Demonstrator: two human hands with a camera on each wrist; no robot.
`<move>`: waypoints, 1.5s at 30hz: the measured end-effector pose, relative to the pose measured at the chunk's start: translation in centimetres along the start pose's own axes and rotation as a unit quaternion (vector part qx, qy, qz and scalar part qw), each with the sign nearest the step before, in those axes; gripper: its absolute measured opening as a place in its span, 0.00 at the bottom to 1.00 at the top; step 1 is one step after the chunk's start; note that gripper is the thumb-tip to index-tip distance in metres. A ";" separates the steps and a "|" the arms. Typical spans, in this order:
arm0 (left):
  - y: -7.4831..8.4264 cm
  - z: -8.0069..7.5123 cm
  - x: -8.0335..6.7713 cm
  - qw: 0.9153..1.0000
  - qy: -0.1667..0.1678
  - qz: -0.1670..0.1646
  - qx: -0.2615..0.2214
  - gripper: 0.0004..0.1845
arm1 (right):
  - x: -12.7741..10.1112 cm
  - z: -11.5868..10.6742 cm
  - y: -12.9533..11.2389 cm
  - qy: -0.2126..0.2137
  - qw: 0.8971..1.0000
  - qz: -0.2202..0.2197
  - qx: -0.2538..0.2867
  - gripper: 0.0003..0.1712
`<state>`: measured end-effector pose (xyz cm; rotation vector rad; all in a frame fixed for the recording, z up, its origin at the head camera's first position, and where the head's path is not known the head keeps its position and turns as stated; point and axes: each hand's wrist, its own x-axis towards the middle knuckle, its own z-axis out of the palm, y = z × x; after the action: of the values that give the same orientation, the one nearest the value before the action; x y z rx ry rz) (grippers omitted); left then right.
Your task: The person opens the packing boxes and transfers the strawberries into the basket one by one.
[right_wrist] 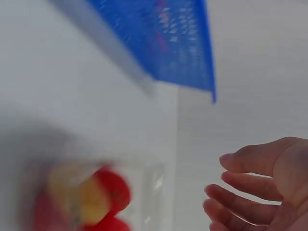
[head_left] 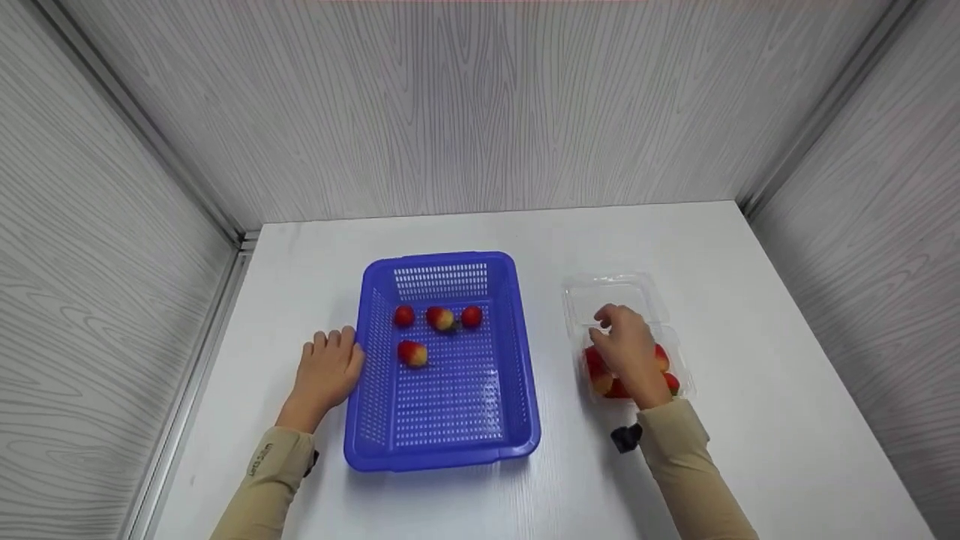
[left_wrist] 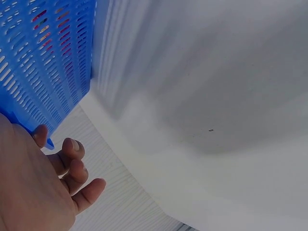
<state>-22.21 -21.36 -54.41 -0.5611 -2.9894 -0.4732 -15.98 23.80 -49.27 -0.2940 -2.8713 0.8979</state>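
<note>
A blue perforated basket (head_left: pixel 444 442) sits mid-table with several strawberries (head_left: pixel 412 352) inside. My left hand (head_left: pixel 330 367) rests flat on the table against the basket's left wall (left_wrist: pixel 45 72), fingers (left_wrist: pixel 72 166) relaxed and holding nothing. To the right stands a clear plastic clamshell (head_left: pixel 609 294) with more strawberries (head_left: pixel 600 381) in it. My right hand (head_left: pixel 628 346) hovers over that clamshell, its fingers (right_wrist: pixel 245 190) loosely spread and empty. In the right wrist view the strawberries (right_wrist: pixel 103 192) are blurred below the hand.
The white table (head_left: pixel 750 300) is enclosed by grey wood-grain walls (head_left: pixel 487 112) at back, left and right. An aluminium rail (head_left: pixel 217 300) runs along the left edge. A black wrist strap (head_left: pixel 626 437) shows on the right sleeve.
</note>
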 end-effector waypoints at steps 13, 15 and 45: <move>0.1 -0.1 0.1 1.000 -0.006 -0.003 -0.006 0.14 | -1.6 1.8 4.9 -0.001 1.000 0.022 0.010 0.18; 0.1 -0.1 0.1 1.000 -0.009 -0.005 -0.006 0.14 | -1.7 2.2 4.8 -0.007 1.000 0.014 0.026 0.18; -0.1 0.0 -0.1 1.000 0.004 -0.003 0.009 0.13 | -0.9 3.6 3.4 -0.146 0.977 0.149 0.048 0.21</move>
<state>-22.14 -21.49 -54.42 -0.5486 -2.9860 -0.4487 -15.18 24.32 -54.22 -0.6484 -3.0882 1.2195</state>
